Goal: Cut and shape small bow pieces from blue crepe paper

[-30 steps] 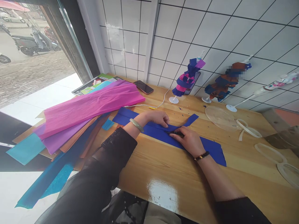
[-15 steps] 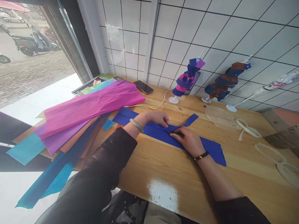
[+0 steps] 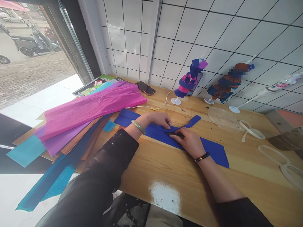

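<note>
A long sheet of dark blue crepe paper lies across the wooden table. Along its far edge a narrow strip is partly cut loose and angles up to the right. My left hand, with a bangle at the wrist, pinches the blue paper near the strip's edge. My right hand, wearing a beaded bracelet, is closed around dark-handled scissors. Their blades point left into the paper, between strip and sheet. Most of the scissors is hidden by my fingers.
Pink crepe paper tops a stack of coloured sheets at left. A phone and white cable lie behind. Paper-decorated stands line the tiled wall. A clear disc and pale rings sit at right.
My right hand has shifted slightly left along the paper with the scissors. My left hand and the stack of sheets look the same.
</note>
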`<action>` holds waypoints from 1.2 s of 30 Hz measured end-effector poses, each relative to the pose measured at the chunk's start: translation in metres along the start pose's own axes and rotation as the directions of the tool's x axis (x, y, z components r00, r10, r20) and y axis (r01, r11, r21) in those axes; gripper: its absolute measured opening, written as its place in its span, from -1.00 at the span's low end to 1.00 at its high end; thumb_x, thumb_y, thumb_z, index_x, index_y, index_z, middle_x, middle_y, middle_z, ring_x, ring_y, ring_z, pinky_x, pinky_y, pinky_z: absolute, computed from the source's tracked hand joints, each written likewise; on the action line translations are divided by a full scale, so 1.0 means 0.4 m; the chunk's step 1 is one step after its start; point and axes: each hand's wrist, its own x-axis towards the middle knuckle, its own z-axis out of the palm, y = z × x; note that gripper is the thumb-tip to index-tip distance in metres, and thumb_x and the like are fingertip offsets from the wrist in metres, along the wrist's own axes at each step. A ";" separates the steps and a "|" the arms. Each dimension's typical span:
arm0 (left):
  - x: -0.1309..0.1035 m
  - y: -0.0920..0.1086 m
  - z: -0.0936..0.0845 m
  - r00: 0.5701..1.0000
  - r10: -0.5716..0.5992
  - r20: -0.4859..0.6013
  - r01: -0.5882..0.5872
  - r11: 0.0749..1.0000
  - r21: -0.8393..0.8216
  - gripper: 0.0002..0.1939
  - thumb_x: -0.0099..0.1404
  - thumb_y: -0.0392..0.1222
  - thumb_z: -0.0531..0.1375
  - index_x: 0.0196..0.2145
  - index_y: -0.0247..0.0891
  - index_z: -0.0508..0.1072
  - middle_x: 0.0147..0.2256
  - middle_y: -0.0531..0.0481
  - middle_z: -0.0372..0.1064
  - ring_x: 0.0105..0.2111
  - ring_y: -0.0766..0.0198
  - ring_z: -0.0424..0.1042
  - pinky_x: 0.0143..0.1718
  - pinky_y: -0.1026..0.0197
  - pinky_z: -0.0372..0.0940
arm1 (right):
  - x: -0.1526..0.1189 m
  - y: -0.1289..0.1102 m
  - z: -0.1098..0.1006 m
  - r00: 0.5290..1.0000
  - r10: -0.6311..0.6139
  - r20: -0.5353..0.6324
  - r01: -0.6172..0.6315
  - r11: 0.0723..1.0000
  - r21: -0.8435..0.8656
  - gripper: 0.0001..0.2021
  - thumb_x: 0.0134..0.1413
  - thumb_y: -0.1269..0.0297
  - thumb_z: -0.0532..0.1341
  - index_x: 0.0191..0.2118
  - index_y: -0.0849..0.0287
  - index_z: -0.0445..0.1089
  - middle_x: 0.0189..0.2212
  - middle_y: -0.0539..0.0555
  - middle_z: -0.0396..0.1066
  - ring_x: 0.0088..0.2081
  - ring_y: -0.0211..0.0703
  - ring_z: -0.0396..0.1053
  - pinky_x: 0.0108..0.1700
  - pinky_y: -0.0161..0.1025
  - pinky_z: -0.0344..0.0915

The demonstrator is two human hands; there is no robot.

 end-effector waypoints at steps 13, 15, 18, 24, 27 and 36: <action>-0.002 0.004 0.000 1.000 -0.023 -0.003 0.023 1.000 0.019 -0.82 0.04 -0.16 0.20 -0.39 -0.30 0.47 -0.50 0.11 0.38 -0.48 0.42 0.26 -0.44 0.34 0.07 | 0.000 0.005 0.006 1.000 -0.019 -0.025 0.019 1.000 0.013 -0.64 0.08 -0.04 0.08 -0.35 0.15 0.42 -0.41 0.11 0.46 -0.38 -0.09 0.41 -0.35 -0.19 0.28; -0.002 0.004 0.000 1.000 -0.025 -0.003 0.025 1.000 0.015 -0.82 0.04 -0.16 0.21 -0.39 -0.30 0.47 -0.50 0.11 0.38 -0.48 0.42 0.26 -0.44 0.34 0.07 | -0.001 0.006 0.006 1.000 -0.014 -0.022 0.014 1.000 0.012 -0.65 0.08 -0.04 0.08 -0.35 0.15 0.42 -0.41 0.11 0.46 -0.38 -0.11 0.41 -0.36 -0.20 0.28; -0.001 0.003 0.000 1.000 -0.016 -0.005 0.016 0.999 0.028 -0.80 0.03 -0.15 0.21 -0.37 -0.30 0.48 -0.49 0.09 0.40 -0.47 0.40 0.29 -0.43 0.34 0.10 | -0.002 0.003 0.004 1.000 0.003 -0.009 -0.003 1.000 0.003 -0.65 0.06 -0.05 0.10 -0.34 0.16 0.41 -0.40 0.10 0.45 -0.38 -0.10 0.41 -0.35 -0.21 0.28; -0.003 0.009 -0.007 1.000 -0.027 0.003 0.027 0.997 0.066 -0.65 0.03 -0.11 0.21 -0.20 -0.27 0.47 -0.33 0.03 0.45 -0.36 0.36 0.35 -0.36 0.36 0.16 | -0.008 -0.001 -0.004 1.000 -0.006 -0.004 0.006 1.000 0.008 -0.64 0.05 -0.05 0.11 -0.31 0.17 0.39 -0.38 0.12 0.45 -0.37 -0.10 0.41 -0.35 -0.21 0.29; -0.019 0.017 -0.019 0.998 -0.062 0.016 0.061 0.995 0.084 -0.61 0.04 -0.07 0.21 -0.16 -0.24 0.46 -0.30 0.03 0.45 -0.33 0.36 0.36 -0.35 0.38 0.16 | -0.017 0.011 -0.008 1.000 -0.024 -0.010 0.024 1.000 0.013 -0.66 0.06 -0.04 0.11 -0.30 0.16 0.39 -0.38 0.11 0.45 -0.38 -0.12 0.41 -0.37 -0.23 0.29; -0.049 0.050 -0.023 0.994 -0.076 0.074 0.065 0.988 0.137 -0.55 0.04 0.05 0.20 -0.15 -0.24 0.45 -0.33 0.02 0.42 -0.37 0.35 0.36 -0.41 0.38 0.16 | -0.092 0.089 -0.060 0.999 -0.021 0.040 0.021 1.000 0.005 -0.70 0.06 0.00 0.13 -0.30 0.16 0.37 -0.39 0.10 0.43 -0.37 -0.12 0.40 -0.35 -0.23 0.29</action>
